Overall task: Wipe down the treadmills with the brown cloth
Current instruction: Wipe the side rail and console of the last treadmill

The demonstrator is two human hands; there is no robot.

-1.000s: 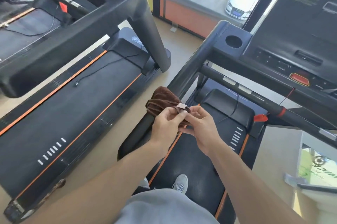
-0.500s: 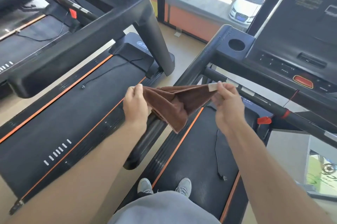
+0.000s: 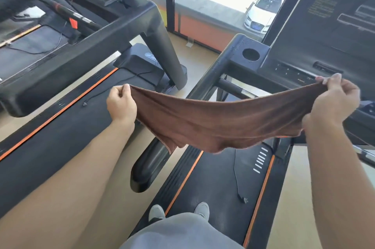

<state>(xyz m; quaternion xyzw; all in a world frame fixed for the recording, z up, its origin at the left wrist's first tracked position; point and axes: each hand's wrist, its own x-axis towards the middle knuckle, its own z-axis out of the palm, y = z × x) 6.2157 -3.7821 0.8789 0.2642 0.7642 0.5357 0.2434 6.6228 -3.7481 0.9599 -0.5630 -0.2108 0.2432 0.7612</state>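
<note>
While the person stands on the belt of the right treadmill [image 3: 221, 185], the brown cloth [image 3: 219, 123] hangs spread in the air between the two hands, above that belt and in front of the console. Its top edge runs taut from hand to hand and dips in the middle; the lower edge sags in loose folds, touching nothing below.

Left of the cloth, the left treadmill [image 3: 60, 127] shows a black belt edged with an orange stripe, and a thin black cord [image 3: 113, 88] lies across it. The left hand [image 3: 121, 104] is at the cloth's left corner, fingers curled into a fist with the corner pinched between thumb and forefinger, held over the left treadmill's belt.

Behind the middle of the cloth, the right treadmill's black handrail [image 3: 150, 165] slopes down toward the floor. Above the cloth's right half is a round cup holder [image 3: 251, 54]. A blue mark sits on the motor cover [image 3: 142, 64] of the left treadmill, too blurred to read. Pale writing on the console [image 3: 334, 15] above the cloth's right end is likewise too small to read.

The right hand [image 3: 334, 102] is at the cloth's right corner, fingers bent and bunching the fabric against the thumb, just in front of the console's button row. Beyond the window, a white car [image 3: 261, 13] is parked above the cloth.
</note>
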